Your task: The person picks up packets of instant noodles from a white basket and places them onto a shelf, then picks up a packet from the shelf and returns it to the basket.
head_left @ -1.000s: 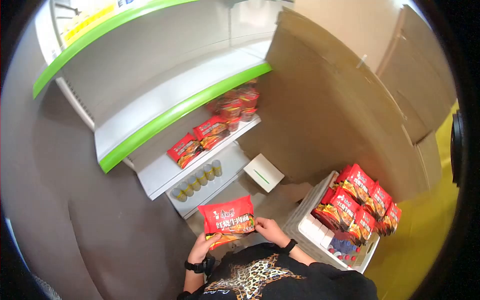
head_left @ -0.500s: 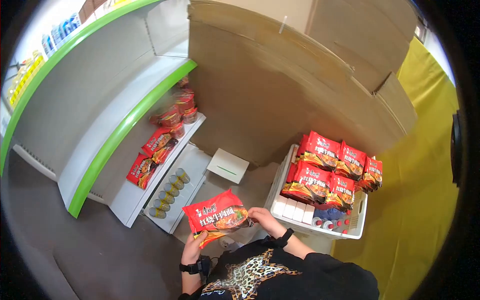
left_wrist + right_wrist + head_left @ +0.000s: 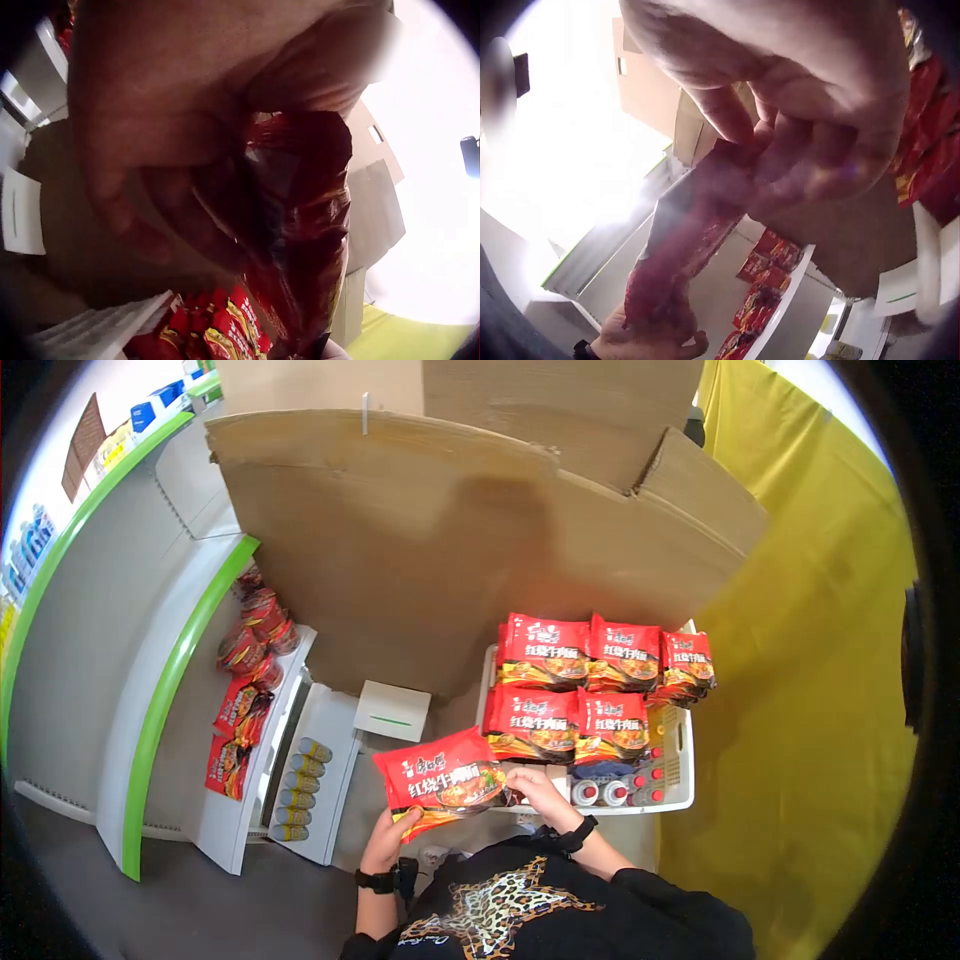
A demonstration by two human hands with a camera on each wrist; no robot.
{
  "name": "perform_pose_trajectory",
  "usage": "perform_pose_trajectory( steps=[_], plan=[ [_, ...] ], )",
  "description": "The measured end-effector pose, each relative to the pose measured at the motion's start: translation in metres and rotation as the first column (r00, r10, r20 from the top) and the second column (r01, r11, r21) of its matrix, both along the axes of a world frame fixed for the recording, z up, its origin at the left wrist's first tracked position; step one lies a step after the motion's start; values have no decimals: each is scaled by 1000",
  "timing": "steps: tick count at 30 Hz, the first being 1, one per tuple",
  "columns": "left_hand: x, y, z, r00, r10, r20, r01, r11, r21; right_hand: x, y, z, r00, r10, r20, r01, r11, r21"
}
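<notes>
A red instant noodle packet is held up in front of the body, its printed face towards the head camera. My left hand grips its lower left corner, thumb over the front. At the right edge, my right hand pinches the packet between thumb and curled fingers. In the left wrist view the packet shows edge-on, with the left hand around its end. The right wrist view shows the right hand at one end of the packet and the left hand at the other.
A white crate with several red noodle packets and bottles stands ahead to the right. On the left, a shelf unit carries noodle packets, noodle cups and cans. A white box and cardboard stand behind.
The head view has turned right, so the shelves slide left and the crate comes nearer the middle. Both hands keep hold of the noodle packet.
</notes>
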State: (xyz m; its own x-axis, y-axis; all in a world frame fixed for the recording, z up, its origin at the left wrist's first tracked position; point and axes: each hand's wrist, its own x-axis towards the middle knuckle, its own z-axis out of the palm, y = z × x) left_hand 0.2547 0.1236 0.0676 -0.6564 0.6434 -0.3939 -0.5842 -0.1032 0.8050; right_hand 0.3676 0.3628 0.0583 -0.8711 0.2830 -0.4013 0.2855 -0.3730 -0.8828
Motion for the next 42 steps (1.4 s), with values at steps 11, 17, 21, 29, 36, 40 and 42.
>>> perform_pose_trajectory(
  steps=[11, 17, 21, 29, 36, 40, 42],
  plan=[
    [-20, 155, 5, 909, -397, -127, 387, 917, -98, 67, 98, -4, 945, -320, 62, 317, 947, 52],
    [-40, 192, -10, 880, -460, -118, 444, 886, -137, 56, 121, -28, 921, -381, -79, 389, 901, 194],
    [-43, 195, -39, 894, -432, -120, 402, 891, -210, 50, 119, -32, 944, -330, 11, 226, 670, 707],
    [-39, 202, -36, 917, -268, -296, 180, 939, -295, 39, 113, -21, 921, -387, 45, 211, 594, 776],
    [-33, 186, -59, 941, -180, -286, 108, 962, -251, 45, 103, -16, 927, -375, -32, 251, 554, 794],
    [-29, 149, -57, 950, -145, -276, 89, 975, -206, 42, 85, 7, 912, -393, -115, 310, 479, 821],
    [-28, 121, -49, 959, -116, -259, 47, 966, -255, 43, 79, 2, 923, -362, -128, 283, 417, 864]
  ],
)
